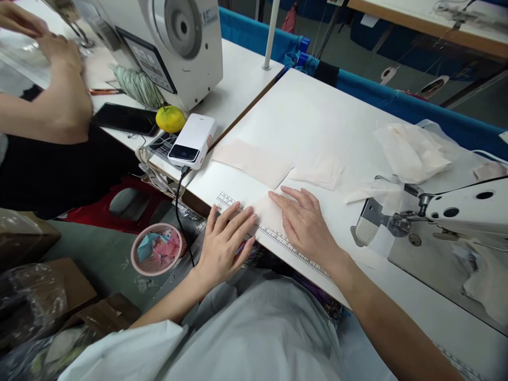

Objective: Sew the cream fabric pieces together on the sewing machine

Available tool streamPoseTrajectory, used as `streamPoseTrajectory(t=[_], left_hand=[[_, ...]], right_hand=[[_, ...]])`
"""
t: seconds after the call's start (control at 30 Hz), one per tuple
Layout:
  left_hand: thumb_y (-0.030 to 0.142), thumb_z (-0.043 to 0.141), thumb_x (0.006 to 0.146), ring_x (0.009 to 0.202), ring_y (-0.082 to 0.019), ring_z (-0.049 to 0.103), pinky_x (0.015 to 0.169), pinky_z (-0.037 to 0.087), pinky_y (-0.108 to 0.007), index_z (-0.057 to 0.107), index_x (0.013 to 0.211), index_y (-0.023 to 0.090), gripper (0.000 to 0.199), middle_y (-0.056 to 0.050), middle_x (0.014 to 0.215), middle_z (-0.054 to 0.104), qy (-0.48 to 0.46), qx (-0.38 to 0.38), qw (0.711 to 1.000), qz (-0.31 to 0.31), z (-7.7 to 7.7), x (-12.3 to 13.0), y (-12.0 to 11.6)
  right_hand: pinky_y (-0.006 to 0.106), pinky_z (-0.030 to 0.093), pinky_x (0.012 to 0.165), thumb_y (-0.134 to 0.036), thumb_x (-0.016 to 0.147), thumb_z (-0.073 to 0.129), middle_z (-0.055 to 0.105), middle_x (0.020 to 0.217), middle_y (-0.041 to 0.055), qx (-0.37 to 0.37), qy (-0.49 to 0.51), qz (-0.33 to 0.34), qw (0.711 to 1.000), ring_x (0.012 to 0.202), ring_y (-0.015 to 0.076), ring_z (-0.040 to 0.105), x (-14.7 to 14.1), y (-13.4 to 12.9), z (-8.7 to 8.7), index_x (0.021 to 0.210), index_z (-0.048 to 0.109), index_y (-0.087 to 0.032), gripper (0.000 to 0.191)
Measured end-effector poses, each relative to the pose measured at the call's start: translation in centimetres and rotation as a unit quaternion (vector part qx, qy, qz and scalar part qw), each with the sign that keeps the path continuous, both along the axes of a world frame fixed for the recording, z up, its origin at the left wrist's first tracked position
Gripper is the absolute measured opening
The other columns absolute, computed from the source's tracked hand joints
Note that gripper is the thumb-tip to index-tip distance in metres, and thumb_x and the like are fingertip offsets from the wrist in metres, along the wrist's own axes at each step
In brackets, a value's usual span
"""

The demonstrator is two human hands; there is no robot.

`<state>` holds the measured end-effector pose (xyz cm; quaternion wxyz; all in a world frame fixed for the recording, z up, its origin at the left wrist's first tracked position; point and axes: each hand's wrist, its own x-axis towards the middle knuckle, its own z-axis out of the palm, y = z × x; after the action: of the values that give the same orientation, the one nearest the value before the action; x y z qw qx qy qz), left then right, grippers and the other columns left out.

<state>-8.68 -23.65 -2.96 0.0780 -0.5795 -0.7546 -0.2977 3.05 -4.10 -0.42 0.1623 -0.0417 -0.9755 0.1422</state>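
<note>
Under both my hands lies a pale pink fabric piece (266,210) near the table's front edge, over a printed ruler scale (283,242). My left hand (227,238) rests on its left end with the fingers stretched out. Across its right part lies my right hand (304,222), flat, the fingertips at the far edge of the cloth. Just beyond are a long pale pink fabric strip (254,160) and a small stack of similar pieces (318,172).
A sewing machine (468,211) stands at the right, with bagged fabric pieces (415,151) behind it. To the left are a white power bank (193,140), a yellow fruit (170,118) and another sewing machine (178,47), with a co-worker's arm (59,108) beside it. A pink basket (157,248) holds scraps.
</note>
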Motion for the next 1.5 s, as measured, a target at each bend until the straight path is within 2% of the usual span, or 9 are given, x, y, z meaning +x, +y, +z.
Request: streamPoseTrajectory(t=[0.27, 0.43, 0.57, 0.77, 0.9, 1.07, 1.2, 1.33, 1.5], left_hand=[[0.020, 0.056, 0.093, 0.136, -0.027, 0.048, 0.121, 0.018, -0.057, 0.053, 0.137, 0.025, 0.044, -0.005, 0.135, 0.063, -0.019, 0.010, 1.000, 0.008, -0.2, -0.4, -0.5], [0.020, 0.055, 0.093, 0.133, -0.028, 0.050, 0.119, 0.024, -0.058, 0.052, 0.137, 0.025, 0.044, -0.009, 0.135, 0.063, -0.040, 0.036, 0.998, 0.029, -0.4, -0.7, -0.6], [0.016, 0.057, 0.091, 0.128, -0.027, 0.054, 0.117, 0.028, -0.058, 0.053, 0.134, 0.024, 0.043, -0.009, 0.129, 0.066, -0.040, 0.064, 0.996, 0.044, -0.3, -0.9, -0.7], [0.014, 0.064, 0.087, 0.103, -0.022, 0.062, 0.109, 0.040, -0.052, 0.060, 0.117, 0.024, 0.033, -0.006, 0.104, 0.071, -0.016, 0.100, 0.994, 0.034, 0.0, -1.8, -0.4], [0.020, 0.067, 0.087, 0.101, -0.022, 0.061, 0.106, 0.043, -0.049, 0.062, 0.113, 0.026, 0.027, -0.005, 0.104, 0.070, -0.018, 0.073, 0.997, -0.014, 0.4, -3.2, 0.1], [0.024, 0.064, 0.091, 0.103, -0.022, 0.059, 0.105, 0.045, -0.049, 0.063, 0.107, 0.025, 0.016, -0.005, 0.106, 0.070, -0.018, 0.014, 0.994, -0.110, 1.4, -4.3, 1.6], [0.020, 0.058, 0.093, 0.095, -0.022, 0.060, 0.092, 0.051, -0.042, 0.061, 0.094, 0.022, 0.004, -0.005, 0.098, 0.070, -0.004, 0.001, 0.991, -0.136, 1.8, -4.3, 2.7], [0.017, 0.053, 0.095, 0.095, -0.022, 0.060, 0.082, 0.052, -0.038, 0.059, 0.095, 0.021, 0.007, -0.007, 0.099, 0.069, -0.007, 0.012, 0.990, -0.138, 1.8, -4.2, 3.0], [0.025, 0.059, 0.093, 0.096, -0.023, 0.061, 0.081, 0.051, -0.038, 0.058, 0.103, 0.020, 0.010, -0.009, 0.102, 0.068, -0.007, 0.017, 0.988, -0.155, 1.7, -4.2, 3.0]], right_hand=[[0.053, 0.029, 0.115, -0.007, 0.091, 0.040, 0.068, 0.124, 0.0091, 0.004, -0.015, -0.017, 1.000, 0.133, 0.0270, 0.046, -0.1, 0.0, 0.1, 0.146, 0.042, -0.016, 0.056], [0.053, 0.031, 0.114, -0.007, 0.091, 0.038, 0.064, 0.131, 0.0078, -0.013, 0.009, -0.021, 1.000, 0.134, 0.0259, 0.047, 0.1, 0.4, 0.6, 0.149, 0.039, -0.022, 0.061], [0.050, 0.033, 0.113, -0.008, 0.092, 0.041, 0.067, 0.124, 0.0076, 0.000, 0.045, -0.046, 0.998, 0.129, 0.0253, 0.052, 0.9, 1.2, 1.4, 0.141, 0.049, -0.023, 0.051], [0.049, 0.037, 0.109, -0.011, 0.092, 0.051, 0.071, 0.110, 0.0059, 0.042, 0.050, -0.063, 0.996, 0.111, 0.0244, 0.061, 3.3, 1.7, 2.8, 0.120, 0.060, -0.022, 0.031], [0.047, 0.040, 0.103, -0.022, 0.092, 0.059, 0.070, 0.103, 0.0051, 0.053, 0.008, -0.048, 0.997, 0.096, 0.0220, 0.063, 5.7, 1.1, 3.5, 0.106, 0.061, -0.023, 0.014], [0.048, 0.040, 0.101, -0.033, 0.092, 0.062, 0.069, 0.103, 0.0078, 0.096, -0.055, -0.048, 0.993, 0.093, 0.0232, 0.062, 8.0, -0.1, 3.9, 0.105, 0.061, -0.020, 0.018], [0.044, 0.040, 0.100, -0.021, 0.092, 0.059, 0.071, 0.097, 0.0042, 0.134, -0.054, -0.066, 0.987, 0.088, 0.0203, 0.060, 8.3, -0.7, 3.2, 0.099, 0.063, -0.022, 0.008], [0.039, 0.042, 0.097, -0.012, 0.092, 0.054, 0.071, 0.092, 0.0029, 0.147, -0.039, -0.075, 0.985, 0.088, 0.0190, 0.060, 8.0, -0.8, 2.4, 0.093, 0.064, -0.022, 0.014], [0.037, 0.045, 0.086, -0.014, 0.094, 0.053, 0.071, 0.091, 0.0037, 0.076, -0.012, -0.091, 0.993, 0.084, 0.0185, 0.061, 7.8, -0.5, 2.5, 0.093, 0.060, -0.021, 0.010]])
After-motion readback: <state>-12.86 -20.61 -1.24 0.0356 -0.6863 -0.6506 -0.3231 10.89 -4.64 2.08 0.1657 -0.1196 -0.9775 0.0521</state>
